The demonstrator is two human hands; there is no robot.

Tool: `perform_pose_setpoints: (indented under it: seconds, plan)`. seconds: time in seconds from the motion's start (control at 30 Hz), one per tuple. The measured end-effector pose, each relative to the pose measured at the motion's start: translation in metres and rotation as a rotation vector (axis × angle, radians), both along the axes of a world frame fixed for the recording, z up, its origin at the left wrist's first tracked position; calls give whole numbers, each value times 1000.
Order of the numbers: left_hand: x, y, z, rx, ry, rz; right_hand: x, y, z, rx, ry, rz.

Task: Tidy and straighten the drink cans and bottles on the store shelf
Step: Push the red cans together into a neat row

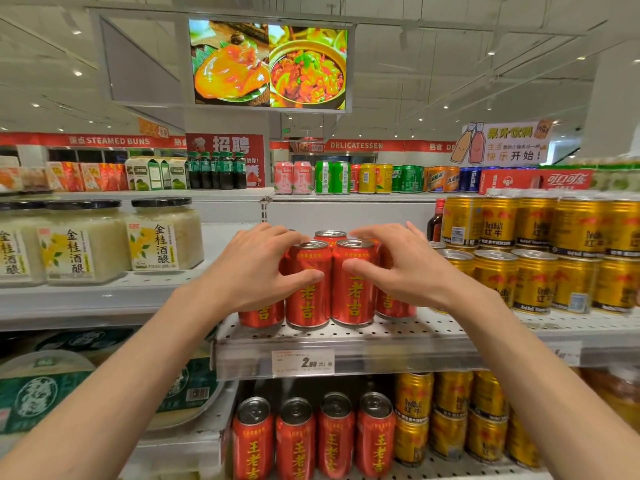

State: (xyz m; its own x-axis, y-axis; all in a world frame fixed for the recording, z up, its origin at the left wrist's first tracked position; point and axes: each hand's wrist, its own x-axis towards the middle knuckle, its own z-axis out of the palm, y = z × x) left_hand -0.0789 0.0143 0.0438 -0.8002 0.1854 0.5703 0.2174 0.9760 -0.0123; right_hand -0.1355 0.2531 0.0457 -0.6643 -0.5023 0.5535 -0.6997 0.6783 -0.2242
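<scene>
At the centre of the frame my left hand (254, 268) curls round the left side of the cluster of red cans (329, 282) on the perforated shelf (398, 332), thumb pressed across the front of the left front can and fingers spread over the tops behind it. My right hand (401, 268) mirrors it on the right side, thumb on the front of the right front can and fingers arched over the rims. The two front cans stand upright and touch each other; the ones behind my palms are mostly hidden, so I cannot tell how straight they stand. Gold cans (533, 278) are stacked just right of my right hand. Jars with black lids (162, 233) sit at centre left. A price tag (303, 362) hangs on the shelf edge below the cluster.
</scene>
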Motion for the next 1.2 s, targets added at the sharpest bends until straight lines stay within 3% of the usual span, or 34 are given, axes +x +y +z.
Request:
perform_pose_setpoints:
  seconds: [0.13, 0.4, 0.63, 0.83, 1.03, 1.2]
  plan:
    - [1, -1, -7, 6, 46, 10, -5, 20, 2, -201, -21, -71]
    - [3, 2, -10, 35, 56, 10, -7, 30, -19, -232, -161, -118]
    - [5, 2, -11, 32, 63, 17, -11, 39, -15, -272, -299, 14]
    - [6, 3, -11, 39, 65, 15, -9, 35, -17, -271, -215, -54]
    - [7, 5, -10, 52, 68, 4, -11, 39, -18, -328, -282, -1]
    - [9, -2, -5, 287, 46, -81, -13, 35, -14, -327, -240, -18]
